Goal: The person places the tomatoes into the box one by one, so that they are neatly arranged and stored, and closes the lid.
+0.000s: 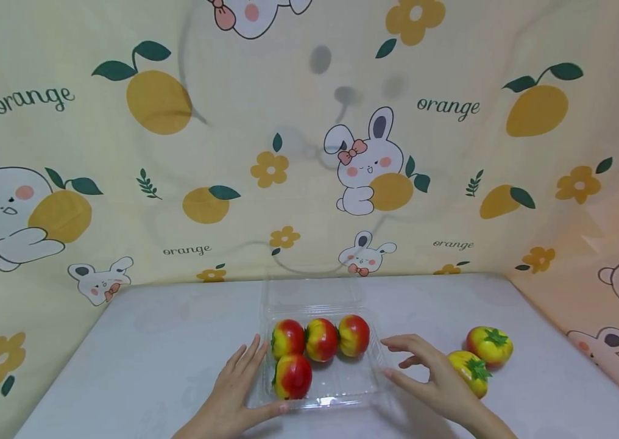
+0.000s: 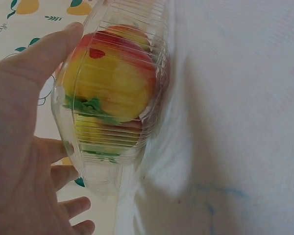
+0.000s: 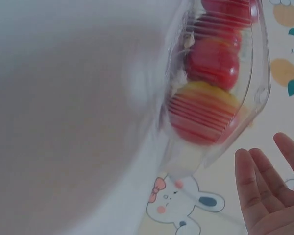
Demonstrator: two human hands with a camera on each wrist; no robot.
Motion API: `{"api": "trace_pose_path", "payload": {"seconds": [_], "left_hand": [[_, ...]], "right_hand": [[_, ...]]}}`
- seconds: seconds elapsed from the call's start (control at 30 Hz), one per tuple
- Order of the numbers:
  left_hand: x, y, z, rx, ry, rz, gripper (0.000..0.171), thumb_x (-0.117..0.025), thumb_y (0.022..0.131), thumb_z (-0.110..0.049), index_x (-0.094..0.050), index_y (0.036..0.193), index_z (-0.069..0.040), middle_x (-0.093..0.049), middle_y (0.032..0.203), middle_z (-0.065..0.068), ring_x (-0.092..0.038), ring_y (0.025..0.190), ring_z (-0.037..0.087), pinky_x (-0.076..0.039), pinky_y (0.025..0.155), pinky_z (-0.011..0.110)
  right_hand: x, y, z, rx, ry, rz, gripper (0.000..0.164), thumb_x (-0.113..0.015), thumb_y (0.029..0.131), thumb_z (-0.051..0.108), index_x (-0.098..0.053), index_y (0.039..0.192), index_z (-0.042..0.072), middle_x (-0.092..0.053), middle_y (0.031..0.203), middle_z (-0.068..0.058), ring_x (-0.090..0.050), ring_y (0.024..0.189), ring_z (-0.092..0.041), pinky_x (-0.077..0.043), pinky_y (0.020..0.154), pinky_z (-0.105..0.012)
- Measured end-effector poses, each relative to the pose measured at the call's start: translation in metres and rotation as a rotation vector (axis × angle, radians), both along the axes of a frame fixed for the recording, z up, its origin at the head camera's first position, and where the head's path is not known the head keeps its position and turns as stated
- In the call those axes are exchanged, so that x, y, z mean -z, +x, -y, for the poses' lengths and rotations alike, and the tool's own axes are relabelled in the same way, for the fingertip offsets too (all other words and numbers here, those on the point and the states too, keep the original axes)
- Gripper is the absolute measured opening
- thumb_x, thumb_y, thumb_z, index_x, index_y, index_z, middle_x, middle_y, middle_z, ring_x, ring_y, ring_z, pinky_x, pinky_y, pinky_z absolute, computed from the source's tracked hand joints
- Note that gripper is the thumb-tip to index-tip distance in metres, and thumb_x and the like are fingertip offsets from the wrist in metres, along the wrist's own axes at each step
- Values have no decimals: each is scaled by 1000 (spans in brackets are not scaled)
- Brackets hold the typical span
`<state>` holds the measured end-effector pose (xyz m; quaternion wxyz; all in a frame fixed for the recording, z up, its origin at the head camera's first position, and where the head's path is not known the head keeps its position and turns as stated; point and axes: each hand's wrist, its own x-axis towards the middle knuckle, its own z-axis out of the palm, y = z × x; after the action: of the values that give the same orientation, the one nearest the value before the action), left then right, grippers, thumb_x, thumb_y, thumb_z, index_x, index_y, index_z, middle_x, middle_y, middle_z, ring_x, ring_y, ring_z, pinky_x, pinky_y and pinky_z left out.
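Observation:
A clear plastic clamshell box (image 1: 337,381) sits on the table with its lid (image 1: 312,292) folded back. Inside are several red-and-yellow fruits (image 1: 321,339) with green leafy tops, persimmon-like: three along the back, one at the front left. My left hand (image 1: 235,390) touches the box's left side, fingers extended along the wall and thumb by the front left corner; the left wrist view shows the ribbed wall beside the thumb (image 2: 54,51). By the right side hovers my right hand (image 1: 432,375), fingers slightly bent, holding nothing. In the right wrist view, its fingers (image 3: 264,178) are apart from the box.
Two more of these fruits, one at the back (image 1: 489,346) and one nearer (image 1: 470,372), lie on the white table (image 1: 161,341) to the right, beside my right hand. A printed cloth (image 1: 298,201) with rabbits and oranges hangs behind the table.

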<state>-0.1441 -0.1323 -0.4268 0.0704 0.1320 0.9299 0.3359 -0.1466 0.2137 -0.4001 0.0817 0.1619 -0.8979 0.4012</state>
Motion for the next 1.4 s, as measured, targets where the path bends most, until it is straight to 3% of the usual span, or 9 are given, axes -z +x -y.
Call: {"api": "trace_pose_path", "payload": {"seconds": [0.3,0.4,0.57,0.8,0.97,1.1,1.2,1.3,1.4], "left_hand": [[-1,0,-1,-2,3,11,106,-66,71,-70,-23,154,-20,-12,162,4,-14,144,42,-19,103,76],[-1,0,-1,-6,3,24,106,-66,71,-70,-23,154,-20,-12,162,4,-13,144,42,-18,103,76],[0,-1,-2,-19,-6,50,108,-65,69,-73,-23,154,-22,-12,162,3,-14,144,41,-21,102,76],[0,-2,-2,-34,-13,63,108,-65,68,-74,-22,154,-23,-12,162,1,-14,144,41,-22,101,76],[0,-2,-2,-31,-13,52,108,-65,69,-73,-22,154,-23,-12,162,2,-14,144,41,-23,101,76],[-1,-2,-3,-35,-16,62,108,-64,69,-74,-22,154,-24,-12,162,1,-15,144,40,-26,99,76],[-1,-2,-4,-42,-17,78,108,-65,68,-74,-21,154,-25,-13,162,0,-15,143,40,-29,97,76],[-2,-2,-4,-46,-17,83,109,-65,67,-74,-21,154,-25,-13,162,0,-16,143,40,-30,97,76],[-1,-2,-4,-48,-15,79,109,-66,67,-73,-21,154,-25,-14,162,0,-16,143,40,-29,97,76]], "right_hand": [[-1,5,-13,74,41,-70,40,-76,81,33,-63,118,26,-64,115,7,-61,96,-8,-55,73,-23],[0,7,-19,82,62,-144,39,-77,81,28,-64,117,26,-65,114,7,-61,93,-6,-53,67,-21],[4,7,-29,82,83,-260,41,-80,78,20,-65,116,25,-66,112,9,-57,99,3,-49,80,-12],[5,6,-41,150,103,-248,41,-81,77,24,-66,115,26,-65,113,9,-53,101,5,-37,85,-1],[4,6,-50,192,137,-202,40,-79,80,27,-65,117,27,-63,116,7,-45,105,13,-32,85,-2],[2,6,-59,240,188,-147,41,-77,81,31,-64,120,27,-62,120,5,-42,105,12,-38,85,-11],[1,6,-65,238,193,-79,44,-76,82,32,-63,122,22,-60,125,-3,-46,113,-7,-46,92,-35],[1,6,-71,225,188,-17,49,-76,82,32,-60,126,17,-56,130,-11,-44,119,-30,-42,89,-62],[2,6,-75,219,199,8,52,-76,82,33,-58,128,13,-54,131,-15,-44,119,-38,-41,86,-67]]}}
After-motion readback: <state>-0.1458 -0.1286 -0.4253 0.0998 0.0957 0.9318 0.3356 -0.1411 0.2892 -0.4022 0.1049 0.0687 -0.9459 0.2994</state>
